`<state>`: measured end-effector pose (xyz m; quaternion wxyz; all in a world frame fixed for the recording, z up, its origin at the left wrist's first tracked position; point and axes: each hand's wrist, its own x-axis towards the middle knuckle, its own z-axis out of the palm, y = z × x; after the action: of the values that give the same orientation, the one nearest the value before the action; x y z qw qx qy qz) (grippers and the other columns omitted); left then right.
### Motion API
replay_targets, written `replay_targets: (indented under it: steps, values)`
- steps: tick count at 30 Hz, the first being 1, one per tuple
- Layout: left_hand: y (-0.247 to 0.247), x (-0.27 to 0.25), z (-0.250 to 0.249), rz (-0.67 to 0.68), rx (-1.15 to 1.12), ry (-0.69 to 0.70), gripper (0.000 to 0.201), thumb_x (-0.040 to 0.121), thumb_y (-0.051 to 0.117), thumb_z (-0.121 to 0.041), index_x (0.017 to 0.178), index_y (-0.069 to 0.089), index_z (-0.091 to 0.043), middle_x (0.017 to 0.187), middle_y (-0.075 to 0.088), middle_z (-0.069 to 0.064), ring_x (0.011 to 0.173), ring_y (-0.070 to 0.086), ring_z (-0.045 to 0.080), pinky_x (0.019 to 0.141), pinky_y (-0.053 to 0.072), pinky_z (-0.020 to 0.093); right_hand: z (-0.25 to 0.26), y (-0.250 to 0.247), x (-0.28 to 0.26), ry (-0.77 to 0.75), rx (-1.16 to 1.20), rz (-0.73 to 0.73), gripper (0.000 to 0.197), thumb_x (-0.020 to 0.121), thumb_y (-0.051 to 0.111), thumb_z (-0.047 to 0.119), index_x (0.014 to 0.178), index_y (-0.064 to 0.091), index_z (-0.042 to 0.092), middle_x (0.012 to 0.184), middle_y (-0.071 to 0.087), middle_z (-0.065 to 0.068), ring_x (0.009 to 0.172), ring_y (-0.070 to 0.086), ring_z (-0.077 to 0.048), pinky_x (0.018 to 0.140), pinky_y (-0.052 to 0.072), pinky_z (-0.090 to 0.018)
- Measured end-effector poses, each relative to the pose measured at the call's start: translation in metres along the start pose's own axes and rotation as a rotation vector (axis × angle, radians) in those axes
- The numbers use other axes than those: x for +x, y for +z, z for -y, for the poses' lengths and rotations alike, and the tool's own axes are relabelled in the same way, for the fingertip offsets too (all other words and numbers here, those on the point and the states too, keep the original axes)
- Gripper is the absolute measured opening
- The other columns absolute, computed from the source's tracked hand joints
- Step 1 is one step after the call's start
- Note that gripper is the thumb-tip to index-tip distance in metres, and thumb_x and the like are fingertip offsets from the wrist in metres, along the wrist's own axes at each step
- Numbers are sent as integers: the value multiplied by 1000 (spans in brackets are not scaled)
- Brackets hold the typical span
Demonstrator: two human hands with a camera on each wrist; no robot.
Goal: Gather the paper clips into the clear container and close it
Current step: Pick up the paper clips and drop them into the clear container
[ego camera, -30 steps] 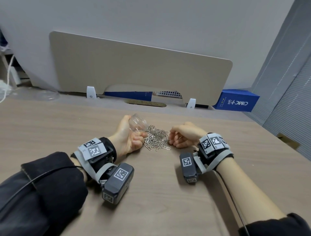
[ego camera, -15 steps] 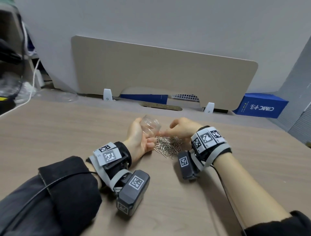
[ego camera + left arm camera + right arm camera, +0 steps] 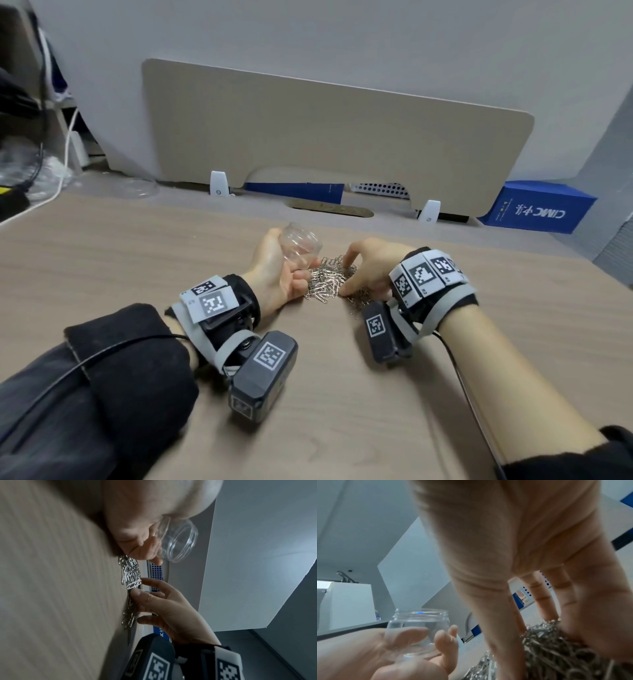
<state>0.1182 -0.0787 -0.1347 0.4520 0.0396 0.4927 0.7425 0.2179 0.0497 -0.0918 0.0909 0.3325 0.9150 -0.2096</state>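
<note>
My left hand [image 3: 270, 274] rests its edge on the wooden desk [image 3: 137, 274] and grips a small clear jar [image 3: 301, 248], lidless, its mouth facing up and slightly right. The left wrist view shows the jar [image 3: 178, 540] with nothing visible inside, held in the left hand [image 3: 137, 534]. A heap of silver paper clips [image 3: 325, 282] lies right beside it. My right hand [image 3: 359, 270] arches over the heap, its fingers [image 3: 546, 601] and thumb spread with their tips down on the paper clips [image 3: 556, 649]. The jar [image 3: 418, 632] stands just left of that hand.
A beige divider panel [image 3: 335, 137] stands across the back of the desk. A blue box [image 3: 534, 209] sits at the back right. A clear round plastic piece [image 3: 138, 187] lies at the back left, with cables and clutter [image 3: 20, 171] past the left edge.
The right hand was a fist beside the heap, then rose to the jar's mouth, and has now come down on the clips with fingers spread. The left hand has kept hold of the jar.
</note>
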Motion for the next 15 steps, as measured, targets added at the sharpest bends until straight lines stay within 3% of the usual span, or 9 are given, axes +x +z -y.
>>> replay_targets:
  steps: [2, 5, 8, 11, 15]
  values:
    - [1, -2, 0, 11, 8, -6, 52, 98, 30, -44, 94, 61, -2, 59, 57, 9, 41, 26, 9, 33, 19, 12, -3, 1, 3, 32, 96, -9, 46, 72, 84, 25, 110, 60, 16, 80, 67, -6, 52, 64, -18, 43, 53, -26]
    - [2, -4, 1, 37, 36, -24, 54, 99, 28, -46, 95, 60, -2, 70, 56, 11, 44, 27, 9, 34, 20, 13, -6, 4, 9, 53, 185, -17, 33, 75, 82, 18, 100, 61, 15, 78, 70, -10, 58, 69, -23, 63, 62, -38]
    - [2, -3, 3, 86, 59, -51, 54, 99, 29, -48, 104, 58, -2, 79, 55, 11, 39, 31, 9, 34, 23, 13, -10, 3, 13, 38, 277, -26, 22, 77, 79, 7, 89, 60, 9, 77, 69, -14, 67, 71, -30, 76, 60, -52]
    - [1, -2, 2, 124, 52, -55, 55, 98, 32, -54, 116, 54, -7, 81, 60, 10, 40, 33, 9, 35, 27, 14, -13, 2, 15, 36, 341, -44, 17, 77, 77, 4, 86, 62, 6, 72, 71, -16, 68, 73, -30, 76, 59, -54]
    - [2, -7, 0, 154, 132, -34, 57, 87, 53, -64, 105, 55, -10, 77, 65, 8, 46, 38, 12, 36, 31, 15, -16, -1, 13, 9, 387, -94, 15, 76, 76, 3, 84, 63, 6, 64, 70, -12, 61, 72, -26, 72, 61, -50]
